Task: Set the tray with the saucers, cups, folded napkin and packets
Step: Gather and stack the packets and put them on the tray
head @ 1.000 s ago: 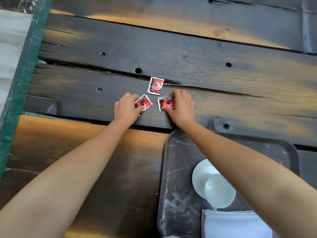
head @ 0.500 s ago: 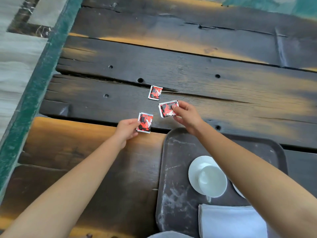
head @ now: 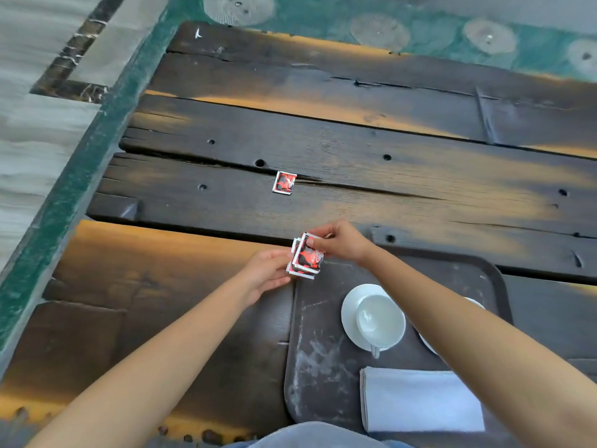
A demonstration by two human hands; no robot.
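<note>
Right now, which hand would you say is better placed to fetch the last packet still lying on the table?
Probably the right hand: it is nearer the loose packet, and the left hand can keep the two stacked packets.

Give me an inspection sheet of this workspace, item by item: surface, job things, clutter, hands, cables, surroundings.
Surface: dark weathered plank table, cracked, with bolt holes.
Job's things: scuffed dark plastic tray holds white cup on white saucer, a second saucer's rim behind the right arm, folded white napkin. One red-and-black packet lies on the planks.
Clutter: nothing seen.
Hands: left hand and right hand together pinch two overlapped packets above the tray's corner.
Cables: nothing seen.
Surroundings: green patterned floor, grey paving.
</note>
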